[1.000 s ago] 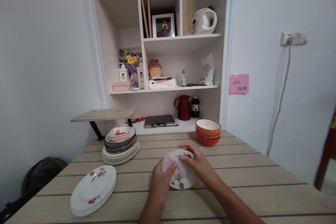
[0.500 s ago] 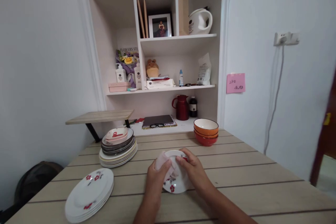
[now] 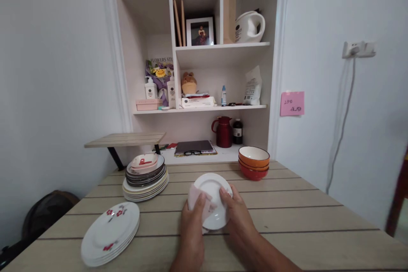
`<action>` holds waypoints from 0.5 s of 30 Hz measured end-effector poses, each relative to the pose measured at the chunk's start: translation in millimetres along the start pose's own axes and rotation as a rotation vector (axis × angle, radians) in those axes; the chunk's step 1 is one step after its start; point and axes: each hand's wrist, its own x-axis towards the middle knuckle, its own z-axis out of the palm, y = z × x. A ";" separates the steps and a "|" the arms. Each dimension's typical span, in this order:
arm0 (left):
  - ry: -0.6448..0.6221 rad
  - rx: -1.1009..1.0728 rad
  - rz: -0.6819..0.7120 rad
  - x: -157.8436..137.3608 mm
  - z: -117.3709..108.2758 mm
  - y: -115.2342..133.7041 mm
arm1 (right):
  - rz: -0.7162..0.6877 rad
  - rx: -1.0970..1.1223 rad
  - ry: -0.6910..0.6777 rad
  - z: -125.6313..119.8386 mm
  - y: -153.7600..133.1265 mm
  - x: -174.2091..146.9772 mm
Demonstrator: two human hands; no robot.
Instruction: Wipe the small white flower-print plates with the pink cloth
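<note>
- You seem to be wiping: your left hand presses a pale cloth against the white plate.
- Your right hand has its fingers closed on the plate's right rim, over the desk.
- Shifting the cloth calls for steady support.
</note>
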 end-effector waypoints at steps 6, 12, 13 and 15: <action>-0.102 0.071 0.039 -1.6 -3.4 5.9 | -0.136 -0.453 -0.107 -13.8 -31.3 8.1; -0.180 0.151 0.089 -6.6 -0.1 13.4 | -0.113 -0.703 -0.265 -21.1 -43.8 6.4; -0.176 0.160 0.096 -7.0 0.2 14.8 | -0.144 -0.715 -0.277 -21.1 -43.4 6.0; -0.177 0.178 0.108 -7.0 0.4 16.9 | -0.214 -0.744 -0.288 -20.8 -43.6 5.9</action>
